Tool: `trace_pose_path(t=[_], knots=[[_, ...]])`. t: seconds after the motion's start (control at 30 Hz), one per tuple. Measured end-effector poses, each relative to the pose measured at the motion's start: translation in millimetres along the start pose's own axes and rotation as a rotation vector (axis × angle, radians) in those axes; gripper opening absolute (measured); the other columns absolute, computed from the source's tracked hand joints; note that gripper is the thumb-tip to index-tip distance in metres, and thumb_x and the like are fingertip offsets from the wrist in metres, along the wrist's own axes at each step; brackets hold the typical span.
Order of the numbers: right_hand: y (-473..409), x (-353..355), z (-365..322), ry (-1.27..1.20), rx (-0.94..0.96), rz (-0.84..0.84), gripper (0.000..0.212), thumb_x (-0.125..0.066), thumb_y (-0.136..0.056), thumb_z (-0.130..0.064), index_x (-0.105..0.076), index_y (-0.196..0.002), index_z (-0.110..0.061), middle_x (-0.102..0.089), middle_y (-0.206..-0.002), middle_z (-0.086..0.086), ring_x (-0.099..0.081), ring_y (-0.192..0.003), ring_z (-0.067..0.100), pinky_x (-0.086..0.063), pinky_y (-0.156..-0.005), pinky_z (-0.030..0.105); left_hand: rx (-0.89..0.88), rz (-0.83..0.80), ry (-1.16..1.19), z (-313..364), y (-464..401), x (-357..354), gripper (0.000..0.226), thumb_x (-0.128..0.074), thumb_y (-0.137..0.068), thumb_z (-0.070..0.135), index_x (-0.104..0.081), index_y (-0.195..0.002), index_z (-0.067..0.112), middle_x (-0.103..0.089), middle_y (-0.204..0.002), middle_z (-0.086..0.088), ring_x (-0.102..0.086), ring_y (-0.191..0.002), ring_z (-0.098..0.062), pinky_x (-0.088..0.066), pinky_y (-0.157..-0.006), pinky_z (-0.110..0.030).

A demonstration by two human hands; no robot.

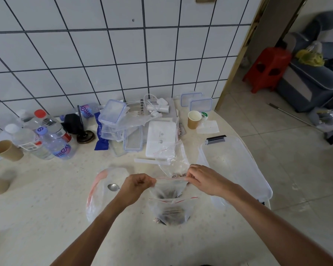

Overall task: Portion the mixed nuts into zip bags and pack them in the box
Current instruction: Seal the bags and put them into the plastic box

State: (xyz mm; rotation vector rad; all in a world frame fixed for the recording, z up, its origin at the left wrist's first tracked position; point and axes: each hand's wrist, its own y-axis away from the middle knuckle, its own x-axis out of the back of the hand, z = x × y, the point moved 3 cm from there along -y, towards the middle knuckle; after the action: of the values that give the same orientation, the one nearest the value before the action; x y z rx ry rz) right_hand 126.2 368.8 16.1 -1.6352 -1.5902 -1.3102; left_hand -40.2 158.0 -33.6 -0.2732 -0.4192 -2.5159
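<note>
1. Hands first: the left hand and the right hand are both raised above the counter, each with fingers curled tight, pinching one end of the red zip strip of a small zip bag. The strip is stretched straight between them.
2. That held bag hangs below the strip, with a dark clump of mixed nuts sagging in its bottom.
3. Just nearer the person, a second zip bag lies on the counter with nuts in it, its red strip across the top; whether it is sealed I cannot tell.
4. A large clear bag with a pink edge lies to the left of the hands, and a metal spoon rests on it, partly hidden behind the left wrist.
5. The clear plastic box sits to the right, near the right forearm, lid off, with no bags visible inside.
6. Farther back by the tiled wall stand water bottles, paper cups, small clip-lid containers and a white flat case.
</note>
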Motion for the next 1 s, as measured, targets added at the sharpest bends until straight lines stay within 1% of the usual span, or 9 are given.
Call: trace_pose_path(t=[0.17, 0.3, 0.4, 0.53, 0.7, 0.8, 0.87, 0.93, 1.0], knots=[[10.3, 9.7, 29.6, -0.128, -0.073, 0.048, 0.027, -0.056, -0.105, -0.026, -0.064, -0.089, -0.005, -0.059, -0.089, 0.000, -0.059, -0.083, 0.018, -0.048, -0.078, 0.034, 0.091, 0.029, 0.026, -10.7, 7.9, 12.6, 0.019, -0.073, -0.096, 0.022, -0.079, -0.086, 0.007, -0.076, -0.088, -0.010, -0.068, -0.081, -0.023, -0.053, -0.078, -0.027], [9.0, 12.1, 38.2, -0.225, -0.087, 0.115, 0.024, -0.060, -0.102, -0.026, -0.065, -0.083, -0.012, -0.061, -0.082, -0.008, -0.060, -0.077, 0.010, -0.051, -0.075, 0.033, 0.094, -0.049, 0.061, -9.7, 10.3, 12.0, 0.017, -0.071, -0.096, 0.027, -0.079, -0.097, 0.013, -0.078, -0.100, -0.003, -0.072, -0.095, -0.016, -0.054, -0.083, -0.021], [-3.5, 10.6, 36.5, -0.281, -0.119, 0.145, 0.017, -0.060, -0.101, -0.025, -0.069, -0.090, -0.015, -0.068, -0.089, -0.009, -0.065, -0.083, 0.013, -0.056, -0.080, 0.040, 0.119, -0.047, 0.088, -6.3, 5.4, 10.6, 0.036, -0.062, -0.092, 0.054, -0.078, -0.107, 0.025, -0.077, -0.109, 0.007, -0.070, -0.102, -0.007, -0.054, -0.089, -0.020], [-23.6, 11.6, 34.5, -0.370, -0.179, 0.171, 0.013, -0.063, -0.101, -0.030, -0.068, -0.105, -0.020, -0.070, -0.101, -0.011, -0.066, -0.094, 0.005, -0.057, -0.090, 0.036, 0.252, 0.036, 0.153, -16.3, -16.9, 17.9, 0.055, -0.045, -0.095, 0.065, -0.076, -0.113, 0.023, -0.079, -0.108, 0.009, -0.073, -0.101, -0.007, -0.055, -0.093, -0.029], [-61.7, 14.0, 29.2, -0.550, -0.345, 0.197, 0.055, -0.062, -0.101, -0.038, -0.045, -0.146, -0.011, -0.055, -0.144, 0.006, -0.055, -0.130, 0.018, -0.045, -0.106, 0.032, 0.449, 0.013, 0.220, -22.9, -65.2, 17.2, 0.048, -0.051, -0.100, 0.059, -0.071, -0.116, 0.018, -0.078, -0.113, 0.001, -0.074, -0.104, -0.018, -0.056, -0.097, -0.041], [-82.2, 8.6, 29.0, -0.706, -0.474, 0.144, 0.075, -0.058, -0.101, -0.043, -0.022, -0.158, -0.013, -0.035, -0.161, 0.009, -0.042, -0.140, 0.022, -0.035, -0.104, 0.031, 0.539, -0.090, 0.282, -21.3, -88.8, 10.0, 0.030, -0.060, -0.102, 0.045, -0.068, -0.120, 0.023, -0.071, -0.126, -0.004, -0.069, -0.114, -0.024, -0.049, -0.108, -0.048], [-91.1, 2.1, 29.8, -0.822, -0.543, 0.125, 0.084, -0.059, -0.101, -0.041, -0.008, -0.162, -0.015, -0.022, -0.168, 0.008, -0.031, -0.150, 0.025, -0.032, -0.107, 0.033, 0.554, -0.151, 0.278, -17.7, -98.7, 3.9, 0.032, -0.062, -0.101, 0.038, -0.066, -0.128, 0.021, -0.067, -0.133, -0.006, -0.064, -0.120, -0.026, -0.047, -0.108, -0.047], [-97.1, -3.3, 32.7, -0.906, -0.616, 0.132, 0.088, -0.063, -0.099, -0.037, -0.007, -0.162, -0.012, -0.024, -0.166, 0.010, -0.033, -0.148, 0.027, -0.033, -0.104, 0.033, 0.579, -0.161, 0.258, -12.2, -105.2, -2.8, 0.042, -0.067, -0.098, 0.037, -0.063, -0.134, 0.014, -0.065, -0.134, -0.006, -0.062, -0.123, -0.027, -0.047, -0.106, -0.045], [-101.1, -8.2, 34.4, -0.991, -0.662, 0.146, 0.088, -0.068, -0.096, -0.031, -0.011, -0.160, -0.010, -0.036, -0.159, 0.011, -0.047, -0.134, 0.023, -0.036, -0.099, 0.030, 0.597, -0.130, 0.307, -5.6, -109.1, -8.9, 0.043, -0.071, -0.097, 0.034, -0.065, -0.132, 0.010, -0.067, -0.131, -0.007, -0.062, -0.122, -0.026, -0.048, -0.107, -0.046]])
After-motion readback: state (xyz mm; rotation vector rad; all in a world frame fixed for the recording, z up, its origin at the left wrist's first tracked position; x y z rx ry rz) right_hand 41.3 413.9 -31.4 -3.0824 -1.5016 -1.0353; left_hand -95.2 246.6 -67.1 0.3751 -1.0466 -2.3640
